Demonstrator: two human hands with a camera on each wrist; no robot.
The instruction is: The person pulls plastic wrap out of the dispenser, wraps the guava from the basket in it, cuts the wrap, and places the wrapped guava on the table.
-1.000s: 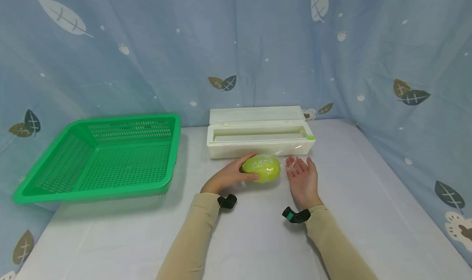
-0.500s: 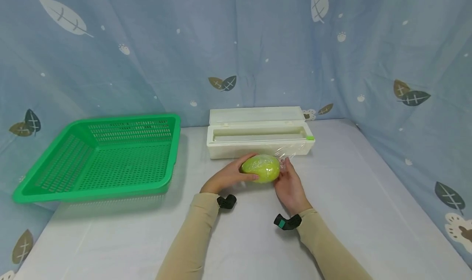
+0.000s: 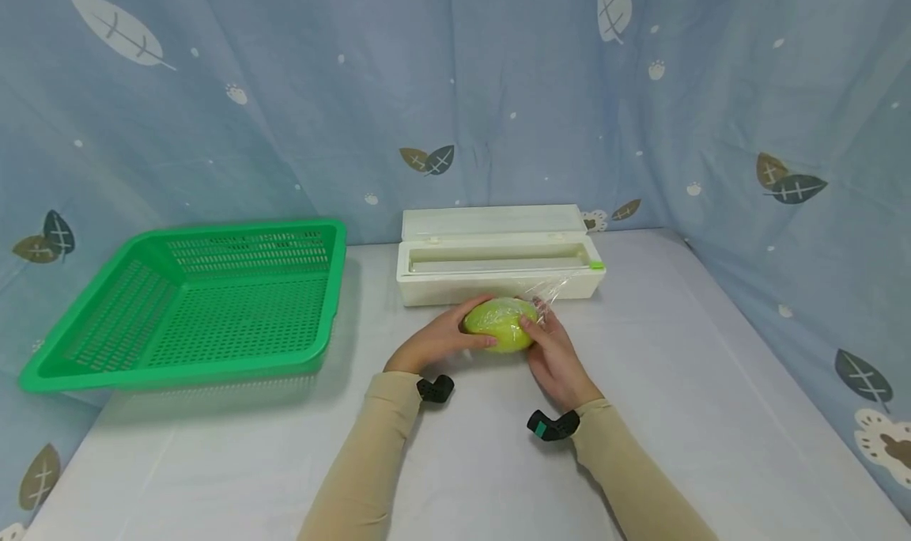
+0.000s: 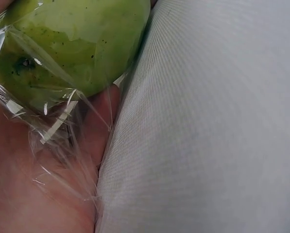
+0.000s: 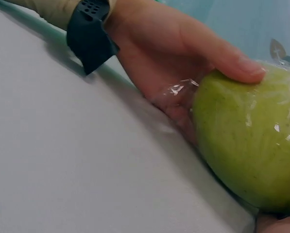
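A yellow-green mango (image 3: 498, 319) in clear plastic wrap lies at the table's middle, between both hands. My left hand (image 3: 440, 340) grips its left end, thumb on the near side. In the left wrist view the dark stem spot of the mango (image 4: 76, 48) shows under the film, with loose wrap (image 4: 69, 160) crumpled over a palm. My right hand (image 3: 558, 365) holds the right end, its thumb on top of the fruit and its other fingers partly hidden behind. Loose film (image 3: 548, 294) sticks up beside that hand. In the right wrist view, the left hand's thumb (image 5: 242, 69) presses the mango.
Right behind the mango stands a white cling-film dispenser box (image 3: 498, 289) with its lid raised and a green slider at the right. A green plastic basket (image 3: 323, 343) sits at the left. A blue leaf-print curtain (image 3: 498, 66) closes off the back.
My right hand has moved left, from beside the loose film to the mango's right end, and its thumb now lies on the fruit. The left hand has stayed put.
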